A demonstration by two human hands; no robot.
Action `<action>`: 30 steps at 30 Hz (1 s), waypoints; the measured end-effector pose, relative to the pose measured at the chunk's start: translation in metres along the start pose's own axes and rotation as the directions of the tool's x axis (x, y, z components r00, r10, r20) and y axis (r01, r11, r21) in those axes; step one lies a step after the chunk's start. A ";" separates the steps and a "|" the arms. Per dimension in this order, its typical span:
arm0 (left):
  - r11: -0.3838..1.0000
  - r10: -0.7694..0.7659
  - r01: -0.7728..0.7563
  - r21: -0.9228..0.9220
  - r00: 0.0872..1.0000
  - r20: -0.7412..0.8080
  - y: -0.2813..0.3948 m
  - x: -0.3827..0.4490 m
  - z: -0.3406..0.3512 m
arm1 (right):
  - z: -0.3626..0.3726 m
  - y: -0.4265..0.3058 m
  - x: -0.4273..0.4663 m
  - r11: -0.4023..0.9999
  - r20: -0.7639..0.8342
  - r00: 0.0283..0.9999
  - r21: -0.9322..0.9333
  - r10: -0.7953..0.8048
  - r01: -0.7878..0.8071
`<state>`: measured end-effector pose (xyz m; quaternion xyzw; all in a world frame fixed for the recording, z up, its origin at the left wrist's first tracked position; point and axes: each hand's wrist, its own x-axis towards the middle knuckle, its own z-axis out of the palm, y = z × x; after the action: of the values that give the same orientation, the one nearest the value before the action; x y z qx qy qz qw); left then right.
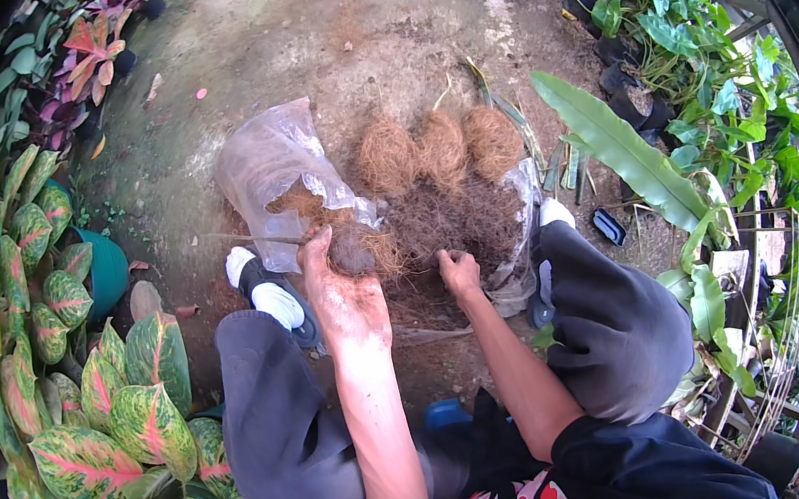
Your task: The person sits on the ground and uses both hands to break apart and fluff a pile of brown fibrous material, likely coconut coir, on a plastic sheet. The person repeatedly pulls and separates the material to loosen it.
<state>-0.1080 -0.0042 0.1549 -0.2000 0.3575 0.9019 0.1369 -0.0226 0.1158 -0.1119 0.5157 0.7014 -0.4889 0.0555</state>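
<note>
My left hand (346, 306), palm up and dusted with soil, holds a dark root ball (353, 249) partly wrapped in brown fibre. A thin stem (265, 238) sticks out leftward from it, past my thumb. To the right, my right hand (459, 270) has its fingers pinched together at the near edge of a dark fibre pile (441, 221). A fine strand seems to run from those fingers toward the root ball. Behind the pile sit three fibre-wrapped balls (387, 156), with thin stems rising from at least two.
A torn clear plastic bag (266, 153) holding fibre lies at left; plastic sheeting (517, 279) shows under the pile. Cut leaf pieces (571, 170) and a black plastic tray (608, 226) lie right. Variegated potted plants (150, 426), a green pot (106, 271) and a long-leaved plant (629, 151) flank me.
</note>
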 end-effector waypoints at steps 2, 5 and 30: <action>1.000 0.005 -0.005 0.014 1.000 0.015 -0.001 -0.001 0.002 | -0.007 -0.005 -0.004 0.999 -0.024 1.000 0.052 0.007 -0.006; 0.997 0.011 -0.013 0.080 0.999 0.033 -0.003 -0.003 0.006 | -0.032 -0.011 -0.009 0.985 0.162 0.986 0.170 -0.032 0.004; 0.995 -0.080 0.063 0.074 0.967 0.244 -0.031 -0.023 0.024 | -0.223 -0.206 -0.159 0.707 0.231 0.669 0.284 -0.706 0.648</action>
<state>-0.0820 0.0324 0.1632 -0.0945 0.3598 0.9020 0.2192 -0.0146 0.1776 0.2251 0.1328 0.7770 -0.6121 -0.0628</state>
